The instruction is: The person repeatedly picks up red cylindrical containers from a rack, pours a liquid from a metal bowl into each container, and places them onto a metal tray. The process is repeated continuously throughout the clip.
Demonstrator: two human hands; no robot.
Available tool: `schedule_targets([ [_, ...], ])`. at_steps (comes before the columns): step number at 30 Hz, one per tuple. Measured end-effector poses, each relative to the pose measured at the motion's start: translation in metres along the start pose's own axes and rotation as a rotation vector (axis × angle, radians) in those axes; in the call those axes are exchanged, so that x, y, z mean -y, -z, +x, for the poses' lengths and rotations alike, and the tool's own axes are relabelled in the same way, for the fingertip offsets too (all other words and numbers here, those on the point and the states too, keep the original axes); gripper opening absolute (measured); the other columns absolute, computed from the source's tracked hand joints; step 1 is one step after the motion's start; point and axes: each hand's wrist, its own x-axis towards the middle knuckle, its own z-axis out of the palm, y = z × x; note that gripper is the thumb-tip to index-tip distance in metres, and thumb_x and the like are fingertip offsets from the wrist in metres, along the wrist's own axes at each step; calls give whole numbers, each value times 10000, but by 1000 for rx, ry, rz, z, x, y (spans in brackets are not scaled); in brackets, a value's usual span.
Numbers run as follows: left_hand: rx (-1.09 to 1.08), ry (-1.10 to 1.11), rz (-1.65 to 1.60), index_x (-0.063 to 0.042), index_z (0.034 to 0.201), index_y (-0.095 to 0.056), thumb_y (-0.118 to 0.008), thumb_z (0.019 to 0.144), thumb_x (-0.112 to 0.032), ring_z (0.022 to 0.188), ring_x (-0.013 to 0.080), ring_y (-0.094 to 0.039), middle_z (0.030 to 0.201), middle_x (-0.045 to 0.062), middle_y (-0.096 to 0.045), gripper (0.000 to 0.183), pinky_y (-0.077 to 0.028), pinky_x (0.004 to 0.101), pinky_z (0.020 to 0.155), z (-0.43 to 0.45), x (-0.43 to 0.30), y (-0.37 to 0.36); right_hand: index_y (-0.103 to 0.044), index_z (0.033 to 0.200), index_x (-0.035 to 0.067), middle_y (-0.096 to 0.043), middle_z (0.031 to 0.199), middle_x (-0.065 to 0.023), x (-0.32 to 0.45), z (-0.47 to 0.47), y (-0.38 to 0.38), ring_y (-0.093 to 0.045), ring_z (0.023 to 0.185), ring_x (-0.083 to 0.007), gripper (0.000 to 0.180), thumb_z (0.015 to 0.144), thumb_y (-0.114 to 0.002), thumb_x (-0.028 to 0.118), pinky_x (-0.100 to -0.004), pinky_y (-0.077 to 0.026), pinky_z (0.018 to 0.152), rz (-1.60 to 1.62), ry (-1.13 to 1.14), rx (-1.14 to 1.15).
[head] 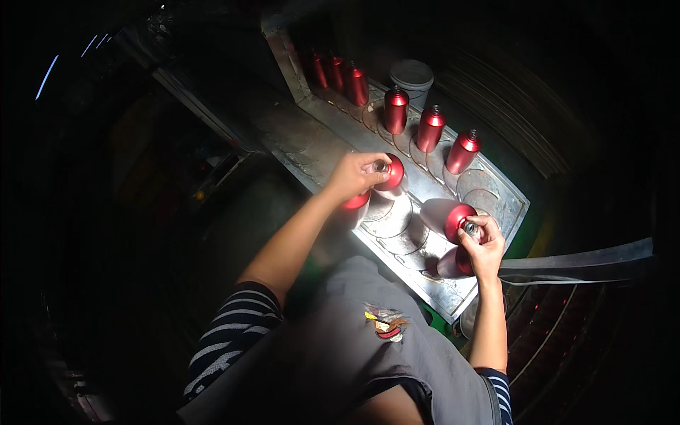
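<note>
My left hand (353, 175) pinches the neck of a glossy red metallic bottle (394, 171), seen almost from above. Just below that hand, a second red bottle (358, 203) is partly covered by my wrist. On the right, my right hand (484, 245) grips the narrow neck of another red bottle (451, 217), which looks tilted with its neck towards me. Close beneath it is one more red bottle (451, 263), partly hidden by my hand. Whether the held bottles touch the metal tray (390, 258) cannot be made out.
Several red bottles (429, 130) stand upright along the tray's far side, on round marked spots. A white lidded bucket (412, 77) is behind them. A pale strip (579, 256) extends right from near my right wrist. The surroundings are very dark.
</note>
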Motion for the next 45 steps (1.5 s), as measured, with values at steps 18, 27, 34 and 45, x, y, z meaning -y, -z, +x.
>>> schedule_targets([
  [18,424,20,288,-43,1197,-709,-725,887,-93,507,29,-457,659,-39,-557,315,-338,219,458,253,133,30,-709,1132,93,-580,665,-32,-186,190,-60,-568,623,-148,376,804,-792,256,-309,-481,621,-301,-257,-100],
  [27,198,-31,88,15,1220,-667,-610,968,-31,503,5,-446,718,-22,-607,262,-317,185,441,344,129,58,-732,1075,96,-494,647,34,-194,233,-39,-454,607,-56,208,869,-738,73,-222,-420,590,-186,-45,-585],
  [34,225,-668,850,-151,1188,-735,-789,735,-47,1215,338,-548,1381,165,-561,468,-443,434,1018,285,133,95,-748,1188,287,-392,1502,-197,-196,160,-49,-367,1371,-418,539,671,-839,162,-500,-360,1115,-770,148,-538],
  [45,265,-591,840,-147,1123,-764,-851,712,-63,1230,339,-546,1387,145,-549,428,-452,423,1026,298,170,118,-737,1172,227,-452,1420,-170,-232,140,-46,-447,1308,-381,436,746,-797,160,-461,-387,1102,-632,38,-594],
])
